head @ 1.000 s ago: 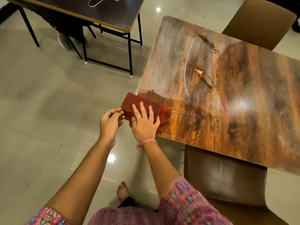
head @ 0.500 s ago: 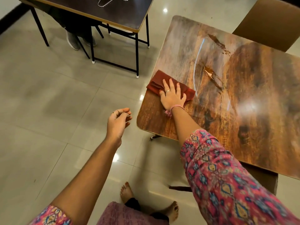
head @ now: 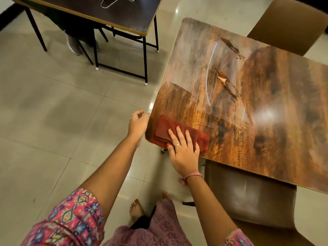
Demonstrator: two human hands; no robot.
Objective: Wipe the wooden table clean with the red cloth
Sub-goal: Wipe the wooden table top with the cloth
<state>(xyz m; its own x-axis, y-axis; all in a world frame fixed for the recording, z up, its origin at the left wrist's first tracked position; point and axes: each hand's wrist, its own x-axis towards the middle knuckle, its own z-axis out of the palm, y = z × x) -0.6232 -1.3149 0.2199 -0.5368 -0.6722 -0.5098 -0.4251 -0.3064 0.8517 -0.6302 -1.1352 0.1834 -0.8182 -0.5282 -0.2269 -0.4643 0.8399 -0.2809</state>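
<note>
Right hand (head: 184, 153) flat, fingers straight, pressing red cloth (head: 179, 132) on table (head: 266, 139) near corner, 7 o'clock. Left hand (head: 138, 123) loosely curled, holding nothing. Dark streaks toward 12 probably unwiped; most surface left.

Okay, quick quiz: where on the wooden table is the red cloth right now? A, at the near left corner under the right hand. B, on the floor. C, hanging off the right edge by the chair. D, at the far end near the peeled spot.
A: the right hand presses flat on the red cloth at the near left corner of the wooden table.
</note>
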